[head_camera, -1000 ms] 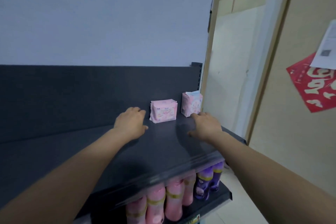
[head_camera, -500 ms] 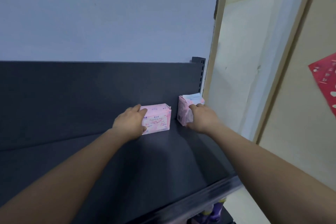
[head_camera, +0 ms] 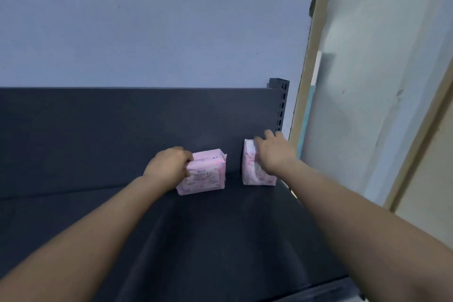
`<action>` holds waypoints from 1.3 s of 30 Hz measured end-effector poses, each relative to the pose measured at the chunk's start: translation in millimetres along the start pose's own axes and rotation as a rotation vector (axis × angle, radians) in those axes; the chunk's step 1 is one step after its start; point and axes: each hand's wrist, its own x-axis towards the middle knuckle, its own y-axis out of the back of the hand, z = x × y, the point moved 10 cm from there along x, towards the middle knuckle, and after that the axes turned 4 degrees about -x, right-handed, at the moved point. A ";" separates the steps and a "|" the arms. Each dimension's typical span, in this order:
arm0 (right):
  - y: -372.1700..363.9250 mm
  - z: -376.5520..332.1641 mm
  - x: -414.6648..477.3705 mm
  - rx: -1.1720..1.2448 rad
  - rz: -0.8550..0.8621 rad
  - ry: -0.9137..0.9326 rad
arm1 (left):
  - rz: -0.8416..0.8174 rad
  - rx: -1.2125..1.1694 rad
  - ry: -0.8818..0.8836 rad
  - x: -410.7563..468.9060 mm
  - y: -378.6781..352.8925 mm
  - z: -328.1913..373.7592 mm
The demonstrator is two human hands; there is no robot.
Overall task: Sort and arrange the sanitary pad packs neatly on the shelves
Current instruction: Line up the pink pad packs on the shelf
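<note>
The step in hand is squaring up two pad packs at the back of the dark shelf (head_camera: pixel 220 240), near the slotted post (head_camera: pixel 279 105) at its far corner. The narrow pink pack (head_camera: pixel 252 174) stands on end almost under the post, against the back panel (head_camera: pixel 122 130). The wide pink pack (head_camera: pixel 208 176) stands farther from the post, with a clear gap between the two.

The left hand (head_camera: pixel 169 169) has its grip closed round the wide pack's end away from the post, fingers curled over the top edge. The right hand (head_camera: pixel 274 154) lies over the narrow pack with fingers reaching past its top. It is blurred, so I cannot tell whether that grip has closed.

The next move probably calls for sliding the wide pack toward the post until it meets its neighbour. Both faces should stay flush and upright, since these soft packs tip easily.
</note>
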 end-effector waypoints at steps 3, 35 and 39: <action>15.6 -11.5 1.0 0.005 0.074 0.095 | 0.092 -0.039 0.009 -7.9 6.7 5.2; 207.5 -441.5 -199.7 1.640 0.166 0.392 | 1.398 -0.758 1.013 -542.9 206.0 -265.1; 231.8 -528.0 -269.8 1.725 0.108 0.484 | 1.543 -0.712 1.057 -633.0 221.9 -291.9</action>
